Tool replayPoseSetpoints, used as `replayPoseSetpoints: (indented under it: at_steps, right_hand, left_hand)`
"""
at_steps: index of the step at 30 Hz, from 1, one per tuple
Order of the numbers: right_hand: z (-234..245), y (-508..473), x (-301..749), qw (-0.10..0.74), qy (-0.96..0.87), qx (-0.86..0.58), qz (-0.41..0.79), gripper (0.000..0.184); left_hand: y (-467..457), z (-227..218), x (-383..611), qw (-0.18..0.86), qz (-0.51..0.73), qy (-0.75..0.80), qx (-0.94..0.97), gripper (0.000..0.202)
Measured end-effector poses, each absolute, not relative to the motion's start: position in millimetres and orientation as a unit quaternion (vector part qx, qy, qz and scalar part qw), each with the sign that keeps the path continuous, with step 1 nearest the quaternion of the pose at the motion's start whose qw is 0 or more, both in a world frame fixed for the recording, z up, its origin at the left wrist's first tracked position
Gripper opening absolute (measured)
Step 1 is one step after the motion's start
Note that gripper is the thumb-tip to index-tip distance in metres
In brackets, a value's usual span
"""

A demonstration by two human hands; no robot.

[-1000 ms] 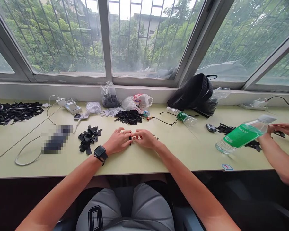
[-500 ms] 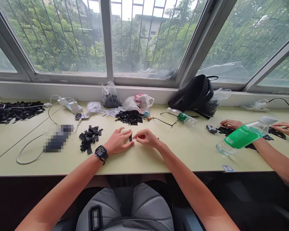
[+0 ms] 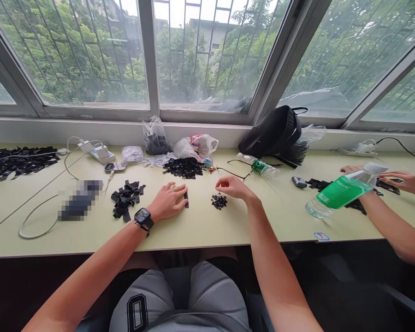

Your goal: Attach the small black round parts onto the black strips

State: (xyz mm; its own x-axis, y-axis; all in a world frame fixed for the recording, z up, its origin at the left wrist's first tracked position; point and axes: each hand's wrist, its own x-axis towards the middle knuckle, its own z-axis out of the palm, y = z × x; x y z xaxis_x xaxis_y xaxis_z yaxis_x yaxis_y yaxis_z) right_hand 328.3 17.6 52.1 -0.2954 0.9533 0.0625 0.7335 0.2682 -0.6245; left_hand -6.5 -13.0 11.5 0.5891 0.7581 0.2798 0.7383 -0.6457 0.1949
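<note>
My left hand (image 3: 168, 201) rests low on the table, its fingertips and thumb pressing against a small black strip (image 3: 186, 199). That strip lies on the tabletop, partly covered by the fingers. To the right, my right hand (image 3: 233, 186) hovers at the far edge of a little pile of small black rings (image 3: 219, 201). Its thumb and fingers are pinched together; anything between them is hidden or too small to name. Left of my left hand is a loose heap of black strips (image 3: 127, 198). A larger pile of black pieces (image 3: 184, 168) lies beyond both hands.
Behind stand a plastic bag of dark pieces (image 3: 155, 136), a white bag (image 3: 196, 146), a lying bottle (image 3: 259, 166) and a black bag (image 3: 269, 131). A phone (image 3: 115, 167) and cable are left. A tilted green-labelled bottle (image 3: 344, 191) is near a co-worker's arm (image 3: 383, 221).
My right hand has moved right, away from the black strip and my left hand, to the pile of rings, which now shows. My left hand stays at the strip.
</note>
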Motion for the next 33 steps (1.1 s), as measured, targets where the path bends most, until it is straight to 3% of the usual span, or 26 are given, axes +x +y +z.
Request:
replayPoseSetpoints:
  at_steps: [9,23,33]
  right_hand:
    - [53,16,334,0.156,-0.746,-0.586,0.275,0.022]
    - [43,23,340,0.176,-0.680,-0.633,0.326,0.018]
    - [48,19,343,0.183,-0.689,-0.616,0.335,0.024]
  left_hand:
    - [-7,10,-12,0.045,0.163,0.415,0.894,0.066]
    - [-8,16,-14,0.080,0.137,0.413,0.897,0.084]
    - [-12,19,-15,0.093,0.129,0.404,0.901,0.085]
